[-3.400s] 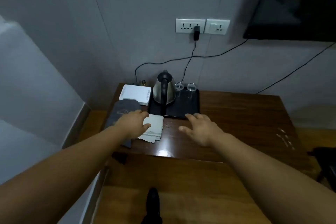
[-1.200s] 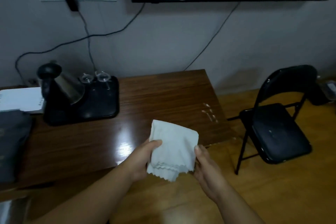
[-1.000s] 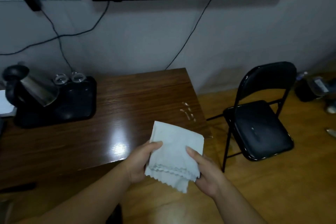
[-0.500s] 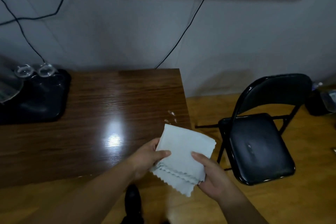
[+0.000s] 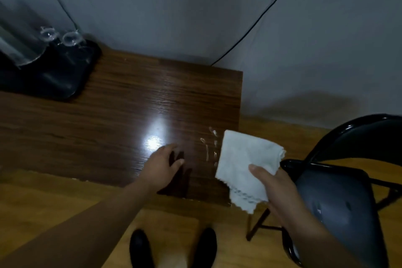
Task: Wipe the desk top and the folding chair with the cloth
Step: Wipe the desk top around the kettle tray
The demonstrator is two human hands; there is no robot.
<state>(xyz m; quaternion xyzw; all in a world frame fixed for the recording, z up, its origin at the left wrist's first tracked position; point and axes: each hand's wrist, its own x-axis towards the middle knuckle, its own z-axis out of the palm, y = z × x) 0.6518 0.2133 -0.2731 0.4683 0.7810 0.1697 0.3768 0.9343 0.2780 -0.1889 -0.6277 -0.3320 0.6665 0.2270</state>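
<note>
White microfibre cloth (image 5: pixel 245 165) is hanging folded from the right hand (image 5: pixel 280 191), whose thumb is pinching it against the fingers beneath, so the scalloped edge is drooping over the near right corner of the dark wooden surface (image 5: pixel 121 113). That grip is leaving a broad flat face free, likely for pressing down. Just left of the cloth, pale droplets (image 5: pixel 210 146) are sitting on the wood, a probable first target. The left hand (image 5: pixel 163 163) is hovering over or resting on the surface with fingers spread and holding nothing, perhaps bracing; contact is unclear. At the far left a black tray (image 5: pixel 50 76) is carrying two glasses (image 5: pixel 59 36), well clear of the wiping area. The black folding chair (image 5: pixel 339 198) is standing unfolded right of the desk, within reach for later.
</note>
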